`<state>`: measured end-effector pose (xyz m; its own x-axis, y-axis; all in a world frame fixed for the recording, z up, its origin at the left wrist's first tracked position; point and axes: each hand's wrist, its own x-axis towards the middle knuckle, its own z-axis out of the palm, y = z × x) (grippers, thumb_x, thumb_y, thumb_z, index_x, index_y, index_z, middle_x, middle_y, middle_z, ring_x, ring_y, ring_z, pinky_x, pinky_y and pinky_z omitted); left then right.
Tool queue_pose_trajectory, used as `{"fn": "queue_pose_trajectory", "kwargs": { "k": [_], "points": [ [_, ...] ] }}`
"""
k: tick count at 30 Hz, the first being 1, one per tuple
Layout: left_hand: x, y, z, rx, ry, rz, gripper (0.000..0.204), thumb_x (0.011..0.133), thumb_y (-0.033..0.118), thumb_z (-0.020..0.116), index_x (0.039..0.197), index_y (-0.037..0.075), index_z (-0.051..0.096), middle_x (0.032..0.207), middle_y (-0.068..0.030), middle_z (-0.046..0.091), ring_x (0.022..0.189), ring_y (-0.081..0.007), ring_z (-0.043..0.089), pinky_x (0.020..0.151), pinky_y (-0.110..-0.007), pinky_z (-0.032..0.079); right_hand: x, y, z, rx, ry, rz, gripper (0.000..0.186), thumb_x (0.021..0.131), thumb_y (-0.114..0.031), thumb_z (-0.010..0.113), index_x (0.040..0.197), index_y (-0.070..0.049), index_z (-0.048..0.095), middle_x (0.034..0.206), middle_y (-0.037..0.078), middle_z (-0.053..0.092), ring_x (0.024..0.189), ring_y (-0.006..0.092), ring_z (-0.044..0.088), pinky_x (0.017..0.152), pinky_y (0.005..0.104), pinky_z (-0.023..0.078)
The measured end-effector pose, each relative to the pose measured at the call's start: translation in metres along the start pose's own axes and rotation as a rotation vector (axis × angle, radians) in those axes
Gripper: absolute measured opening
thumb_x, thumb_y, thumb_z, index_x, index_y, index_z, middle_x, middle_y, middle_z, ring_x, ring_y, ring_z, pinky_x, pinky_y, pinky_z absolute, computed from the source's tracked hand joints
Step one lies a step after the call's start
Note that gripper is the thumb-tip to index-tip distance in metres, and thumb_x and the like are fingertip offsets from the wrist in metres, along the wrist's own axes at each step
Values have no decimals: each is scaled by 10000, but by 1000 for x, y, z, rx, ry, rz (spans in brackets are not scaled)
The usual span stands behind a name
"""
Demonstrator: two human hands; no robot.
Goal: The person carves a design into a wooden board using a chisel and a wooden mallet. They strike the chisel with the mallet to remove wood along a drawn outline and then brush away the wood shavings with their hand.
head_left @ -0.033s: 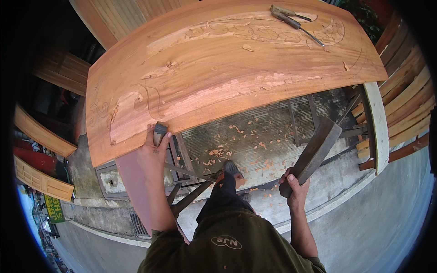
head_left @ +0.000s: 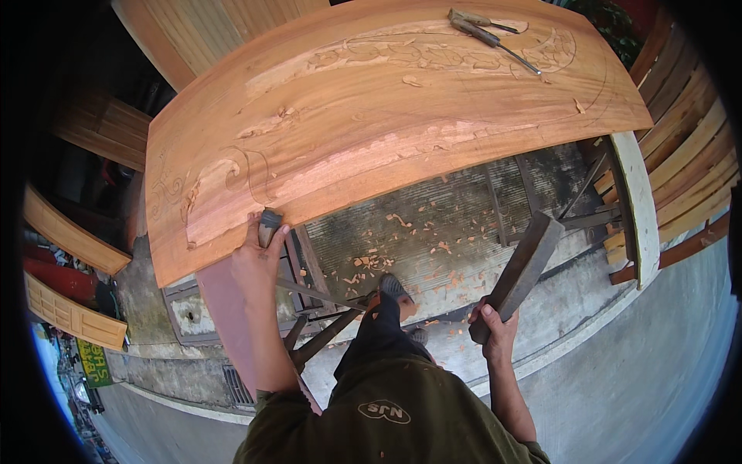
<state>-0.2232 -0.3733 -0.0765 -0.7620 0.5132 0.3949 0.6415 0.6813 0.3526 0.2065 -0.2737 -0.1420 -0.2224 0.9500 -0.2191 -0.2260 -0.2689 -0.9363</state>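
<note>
My left hand (head_left: 257, 251) is wrapped round a short tool with a dark, blunt end (head_left: 270, 220), probably a chisel, at the near edge of a large wooden panel (head_left: 371, 174). Its blade is hidden. Scrolls and leaves are drawn and partly carved into the panel, with a pale, roughly cut band along the near side. In my right hand (head_left: 497, 325) is a long, dark, square-sided wooden mallet (head_left: 525, 267), tilted up and away, apart from the panel. Two chisels lie at the panel's far right, one with a dark handle (head_left: 474, 31), the other with a lighter handle (head_left: 468, 16).
Shavings (head_left: 371, 263) litter the ground beneath the panel, near my feet (head_left: 396, 288). A pale-edged support (head_left: 645, 209) stands under its right end. Stacked boards (head_left: 688, 147) lean at the right; wooden panels (head_left: 73, 309) stand at the left.
My right hand and the mallet have shifted slightly to the left and nearer to me. The left hand keeps its grip at the panel edge. The whole view has moved a little.
</note>
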Motion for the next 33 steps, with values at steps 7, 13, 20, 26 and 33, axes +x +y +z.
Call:
{"fn": "queue_pose_trajectory", "kwargs": {
  "k": [7, 13, 20, 26, 33],
  "points": [
    [-6, 37, -22, -57, -210, 63, 550, 922, 285, 797, 1429, 115, 667, 1115, -201, 784, 922, -435, 765, 788, -508, 621, -160, 77, -77, 35, 251, 188, 515, 887, -166, 829, 1251, -36, 488, 855, 93, 647, 645, 199, 668, 571, 354, 549],
    [-15, 165, 6, -302, -264, 490, 701, 815, 24, 786, 1481, 94, 579, 1377, -243, 683, 1133, -421, 719, 941, -513, 597, -216, 89, -111, -67, 373, 189, 601, 860, -148, 843, 1304, -28, 456, 814, 80, 642, 624, 188, 660, 563, 348, 548],
    [39, 258, 92, -96, -268, 726, 407, 831, 25, 790, 1197, -44, 626, 1256, -244, 687, 1203, -433, 663, 1001, -499, 589, -213, 80, -101, -45, 463, 136, 617, 841, -152, 873, 1295, -23, 475, 822, 70, 643, 643, 185, 664, 596, 336, 548],
    [-12, 305, 98, -132, -426, 859, 409, 827, 4, 807, 1172, -52, 595, 1308, -304, 669, 1212, -465, 655, 992, -531, 585, -223, 89, -87, 43, 724, 169, 706, 846, -183, 916, 1357, 5, 466, 832, 63, 637, 676, 167, 649, 607, 328, 540],
    [-27, 319, 64, -427, -710, 1100, 564, 798, 63, 853, 1305, 53, 606, 1186, -227, 727, 998, -449, 731, 805, -521, 580, -161, 40, -56, 170, 808, 272, 761, 845, -260, 919, 1401, 3, 472, 985, 112, 660, 761, 201, 680, 680, 366, 577]
  ]
}}
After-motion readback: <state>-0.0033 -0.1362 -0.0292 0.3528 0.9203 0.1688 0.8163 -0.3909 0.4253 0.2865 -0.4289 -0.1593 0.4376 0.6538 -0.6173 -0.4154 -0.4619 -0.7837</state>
